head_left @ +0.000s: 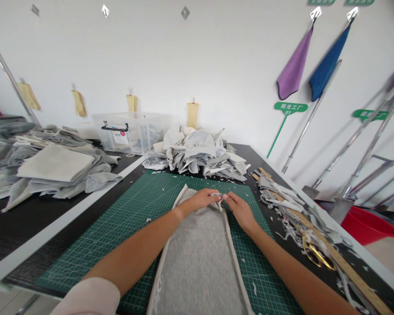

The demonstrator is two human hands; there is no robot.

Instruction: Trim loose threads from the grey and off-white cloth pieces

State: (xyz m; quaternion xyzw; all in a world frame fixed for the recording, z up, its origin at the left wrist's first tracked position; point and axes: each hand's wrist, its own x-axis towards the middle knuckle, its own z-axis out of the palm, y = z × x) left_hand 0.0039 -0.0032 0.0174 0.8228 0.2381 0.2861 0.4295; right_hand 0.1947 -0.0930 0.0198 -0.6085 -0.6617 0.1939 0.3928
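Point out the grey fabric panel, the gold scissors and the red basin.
Grey fabric panel [200, 262]: head view, on its bare middle.
Gold scissors [317, 257]: head view, on the handle loops.
Red basin [367, 227]: head view, on its outer wall.

Hands [202, 200] [240, 212] pinch grey fabric [198, 258] edge on green cutting mat [164, 205].

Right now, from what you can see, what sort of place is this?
Most likely a textile cutting workshop: a grey fabric panel on a green gridded cutting mat, gold-handled scissors beside a long wooden ruler, and heaped pale grey fabric pieces.
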